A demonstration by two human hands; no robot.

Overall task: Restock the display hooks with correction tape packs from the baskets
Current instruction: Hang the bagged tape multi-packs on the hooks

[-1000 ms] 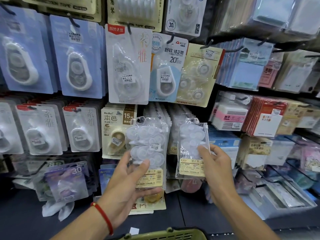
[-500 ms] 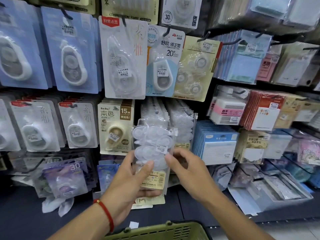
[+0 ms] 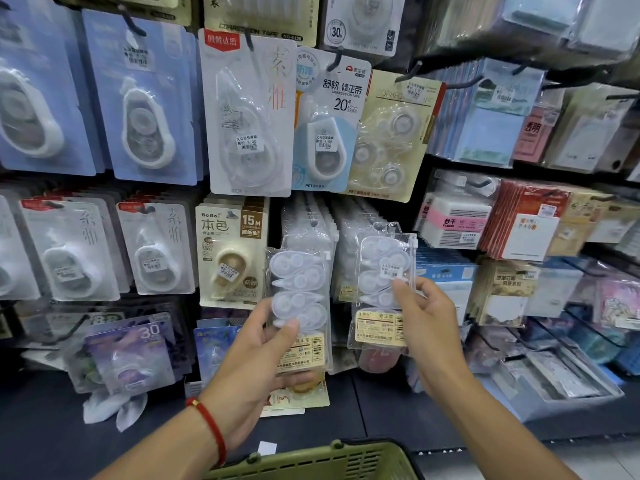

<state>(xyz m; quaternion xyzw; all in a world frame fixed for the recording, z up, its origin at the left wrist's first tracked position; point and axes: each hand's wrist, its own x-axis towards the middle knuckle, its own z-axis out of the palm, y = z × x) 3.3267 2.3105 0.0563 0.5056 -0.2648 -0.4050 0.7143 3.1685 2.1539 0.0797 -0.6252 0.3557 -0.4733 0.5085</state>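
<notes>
The right hand (image 3: pixel 427 322) pinches a clear correction tape pack (image 3: pixel 382 289) by its lower right edge, thumb on the face, its top lying against the row of matching packs (image 3: pixel 356 220) hung just above and behind it, while the left hand (image 3: pixel 258 355) grips a second clear pack (image 3: pixel 299 296) just to the left, thumb across its front. To hang the right pack well, I would line up its hole with the hook tip, hidden here among those packs, keep the pack flat and label-out, and slide it fully back. The green basket (image 3: pixel 322 460) sits below both hands.
</notes>
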